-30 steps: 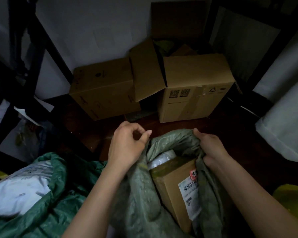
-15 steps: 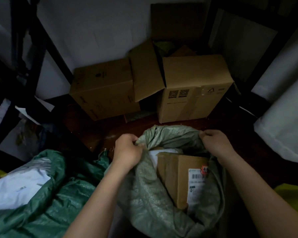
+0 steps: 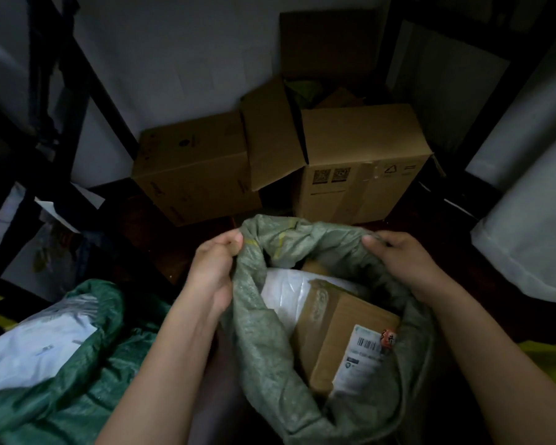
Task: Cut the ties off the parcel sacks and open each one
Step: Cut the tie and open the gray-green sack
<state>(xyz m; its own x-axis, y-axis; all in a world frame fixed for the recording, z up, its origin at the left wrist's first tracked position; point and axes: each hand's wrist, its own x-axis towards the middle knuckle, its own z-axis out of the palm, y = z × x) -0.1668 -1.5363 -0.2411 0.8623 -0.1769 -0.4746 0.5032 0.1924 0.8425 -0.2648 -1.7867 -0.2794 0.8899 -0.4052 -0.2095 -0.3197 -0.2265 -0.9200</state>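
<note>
- The fingers (image 3: 235,240) of the left hand (image 3: 211,271) curl round the left rim of a grey-green woven plastic parcel sack (image 3: 264,332), pinching the fabric.
- The right hand (image 3: 405,261) grips the right rim the same way, thumb over the edge.
- The sack stands on the floor between the forearms, its mouth spread open.
- Inside it lie a brown cardboard box with a white shipping label (image 3: 344,342) and, touching it on the left, a white plastic mailer (image 3: 281,297).
- A darker green woven sack (image 3: 77,393) lies to the left, holding a white parcel (image 3: 32,351).
- Brown cardboard cartons (image 3: 360,155) stand against the wall beyond.
</note>
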